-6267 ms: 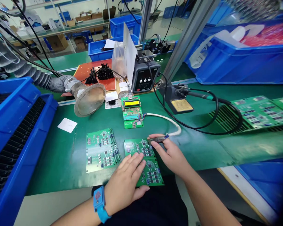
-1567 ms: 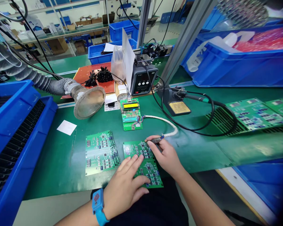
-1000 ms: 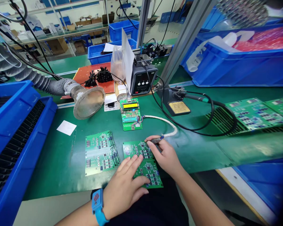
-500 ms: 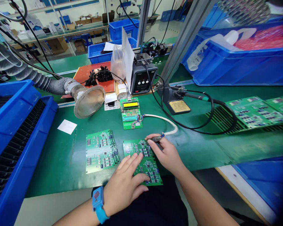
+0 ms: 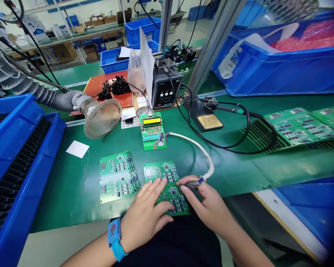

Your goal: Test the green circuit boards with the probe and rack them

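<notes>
Left hand [image 5: 144, 218] open, board [image 5: 161, 170] under the spread fingers, pressed flat and steady; probe [image 5: 192, 184] firmly pinched in the right hand [image 5: 208, 202], just beyond the left fingertips; white cable [image 5: 203, 152] trailing slack from the pinch, best left so.

Shelving [image 5: 66, 34]; cardboard boxes [image 5: 102, 19]; pale wall [image 5: 80, 9]

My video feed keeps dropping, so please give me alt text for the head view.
The right hand pinches a small dark probe on a white braided cable beside a green circuit board, which the left hand, wearing a blue wrist strap, rests on. The cable leads to a board with a yellow LCD.
</notes>
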### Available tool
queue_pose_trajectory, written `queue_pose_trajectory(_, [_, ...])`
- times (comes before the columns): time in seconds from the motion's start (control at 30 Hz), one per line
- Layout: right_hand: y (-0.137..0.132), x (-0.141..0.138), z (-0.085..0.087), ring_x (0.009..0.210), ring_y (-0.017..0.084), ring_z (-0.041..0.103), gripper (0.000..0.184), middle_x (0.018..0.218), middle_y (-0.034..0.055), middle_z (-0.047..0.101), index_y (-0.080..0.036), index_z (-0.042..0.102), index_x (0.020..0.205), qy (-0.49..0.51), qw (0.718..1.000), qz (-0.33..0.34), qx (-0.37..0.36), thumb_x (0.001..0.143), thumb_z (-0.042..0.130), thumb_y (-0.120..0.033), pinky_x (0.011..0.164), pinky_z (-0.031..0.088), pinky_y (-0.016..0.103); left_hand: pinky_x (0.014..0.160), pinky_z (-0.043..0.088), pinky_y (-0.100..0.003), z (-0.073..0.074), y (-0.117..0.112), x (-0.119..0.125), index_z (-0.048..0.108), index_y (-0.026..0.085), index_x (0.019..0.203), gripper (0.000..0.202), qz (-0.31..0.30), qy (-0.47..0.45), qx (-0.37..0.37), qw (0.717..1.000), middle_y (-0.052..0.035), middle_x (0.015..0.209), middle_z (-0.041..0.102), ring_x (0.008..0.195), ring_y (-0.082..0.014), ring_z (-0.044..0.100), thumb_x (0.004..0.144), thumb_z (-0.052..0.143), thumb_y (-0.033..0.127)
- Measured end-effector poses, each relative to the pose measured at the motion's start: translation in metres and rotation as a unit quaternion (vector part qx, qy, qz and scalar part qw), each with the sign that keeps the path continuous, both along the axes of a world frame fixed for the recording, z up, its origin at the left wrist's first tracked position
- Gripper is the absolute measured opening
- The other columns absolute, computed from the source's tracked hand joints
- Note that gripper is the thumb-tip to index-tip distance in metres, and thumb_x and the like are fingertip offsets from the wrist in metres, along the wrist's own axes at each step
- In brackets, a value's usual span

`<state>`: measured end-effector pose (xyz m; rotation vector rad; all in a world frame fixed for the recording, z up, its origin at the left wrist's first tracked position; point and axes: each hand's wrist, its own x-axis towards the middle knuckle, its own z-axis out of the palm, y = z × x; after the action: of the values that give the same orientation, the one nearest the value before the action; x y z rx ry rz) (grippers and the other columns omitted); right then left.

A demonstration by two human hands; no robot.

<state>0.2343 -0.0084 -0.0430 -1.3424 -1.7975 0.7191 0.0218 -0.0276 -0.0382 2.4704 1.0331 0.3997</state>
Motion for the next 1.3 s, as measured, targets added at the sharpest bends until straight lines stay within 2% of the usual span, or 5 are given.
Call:
queue_pose_trajectory(0.5, [-0.002,-0.005,0.007,0.082,0.019,0.067,0.011,0.086,0.0054,0.068,-0.022,0.06,0.093,-0.035,0.999,0.009,0.032,0.089,0.049,-0.021,0.074,0.055,0.029,0.114,0.025,-0.052,0.002,0.001,0.0,0.058,0.024,0.11,0.018,0.005,0.009,-0.006,1.0,-0.0089,0.156,0.021,0.143,-0.0272,0.021,0.094,0.055,0.032])
queue_pose_trajectory(0.8, [-0.002,-0.01,-0.008,0.074,0.016,0.065,0.007,0.08,0.0025,0.065,-0.022,0.057,0.089,-0.029,0.997,-0.02,0.076,0.088,0.052,-0.018,0.069,0.053,0.026,0.114,0.024,-0.052,0.002,0.001,0.0,0.057,0.025,0.111,0.018,0.005,0.007,-0.009,1.0,-0.0089,0.156,0.021,0.143,-0.0268,0.02,0.095,0.054,0.032])
queue_pose_trajectory(1.0, [-0.006,-0.007,-0.004,0.082,0.018,0.065,0.01,0.087,0.0047,0.067,-0.022,0.06,0.093,-0.014,0.999,-0.01,0.051,0.09,0.051,-0.02,0.074,0.054,0.027,0.113,0.026,-0.053,0.006,0.002,0.002,0.057,0.024,0.11,0.018,0.003,0.015,-0.009,1.0,-0.0099,0.155,0.022,0.142,-0.0287,0.022,0.093,0.058,0.029])
queue_pose_trajectory(1.17, [-0.006,-0.004,-0.004,0.086,0.019,0.066,0.011,0.09,0.0054,0.068,-0.022,0.061,0.095,-0.01,0.999,-0.006,0.034,0.09,0.052,-0.023,0.077,0.054,0.029,0.109,0.036,-0.052,0.019,0.008,0.004,0.049,0.021,0.124,0.05,0.027,0.025,-0.041,0.998,-0.0162,0.152,0.027,0.138,-0.0327,0.031,0.08,0.074,0.025])
queue_pose_trajectory(1.3, [-0.006,-0.004,-0.004,0.086,0.02,0.066,0.011,0.09,0.0054,0.068,-0.022,0.061,0.095,-0.015,0.999,-0.011,0.032,0.09,0.052,-0.024,0.077,0.054,0.03,0.105,0.04,-0.055,0.023,0.018,0.004,0.037,0.015,0.136,0.091,0.059,0.024,-0.057,0.996,-0.0246,0.154,0.012,0.138,-0.0405,0.026,0.063,0.088,0.031])
